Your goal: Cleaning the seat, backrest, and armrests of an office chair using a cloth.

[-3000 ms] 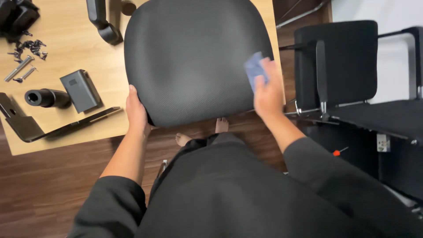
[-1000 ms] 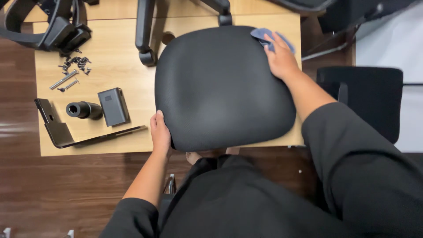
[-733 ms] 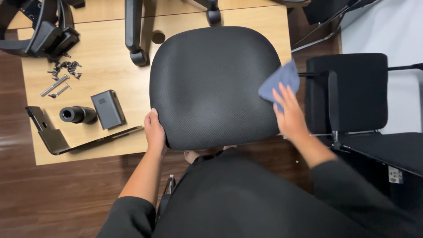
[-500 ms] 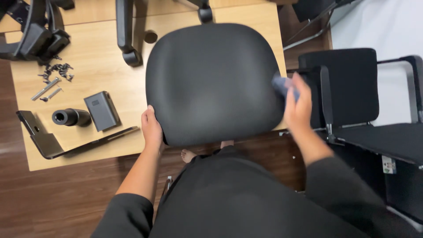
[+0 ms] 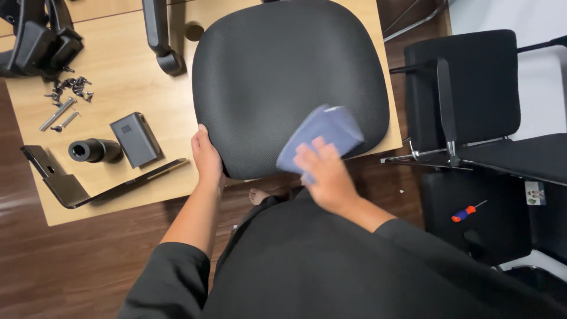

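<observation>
A black fabric chair seat cushion (image 5: pixel 283 77) lies flat on a low wooden table (image 5: pixel 124 88). My left hand (image 5: pixel 208 158) grips the cushion's near left edge. My right hand (image 5: pixel 323 174) presses a blue-grey cloth (image 5: pixel 322 136) onto the near right part of the cushion. The hand and cloth are slightly blurred.
On the table's left lie a black L-shaped bracket (image 5: pixel 71 186), a black cylinder (image 5: pixel 93 150), a small dark box (image 5: pixel 136 139), loose screws (image 5: pixel 68 94) and black chair arm parts (image 5: pixel 159 35). A black chair (image 5: pixel 472 100) stands at the right, with a red-handled screwdriver (image 5: pixel 466 211) below it.
My right hand has swept the cloth from the cushion's far right corner, down its right side, to the near right surface. My left hand kept hold of the near edge.
</observation>
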